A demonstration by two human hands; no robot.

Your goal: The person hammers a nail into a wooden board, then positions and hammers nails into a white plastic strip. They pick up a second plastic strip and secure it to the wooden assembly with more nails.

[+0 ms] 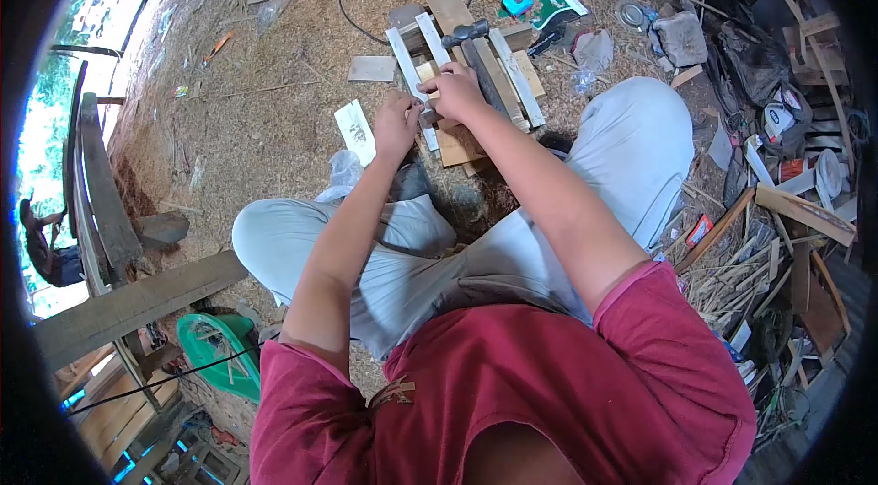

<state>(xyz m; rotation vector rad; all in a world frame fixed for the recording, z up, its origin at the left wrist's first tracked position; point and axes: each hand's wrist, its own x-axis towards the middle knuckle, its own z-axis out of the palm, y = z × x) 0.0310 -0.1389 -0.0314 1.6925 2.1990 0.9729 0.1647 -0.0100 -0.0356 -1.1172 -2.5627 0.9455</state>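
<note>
My left hand (397, 123) is at the left side of a small assembly of wooden slats, its fingers closed near a pale slat (401, 61). What those fingers hold is too small to make out. Close beside it, my right hand (455, 93) rests over the slats with curled fingers, the fingertips nearly meeting the left ones. Anything pinched there is hidden. A hammer (468, 32) lies across the far end of the slats. To the right are a darker slat (489, 73) and another pale slat (516, 78). A wood block (459, 145) sits underneath, nearest my legs.
Sawdust covers the ground. A blue tape measure (517, 2) and a green-and-white packet (558, 6) lie beyond the slats. Loose boards (372, 69) are at left. A stone (681, 38) and scrap wood fill the right side; a green basket (219, 352) stands lower left.
</note>
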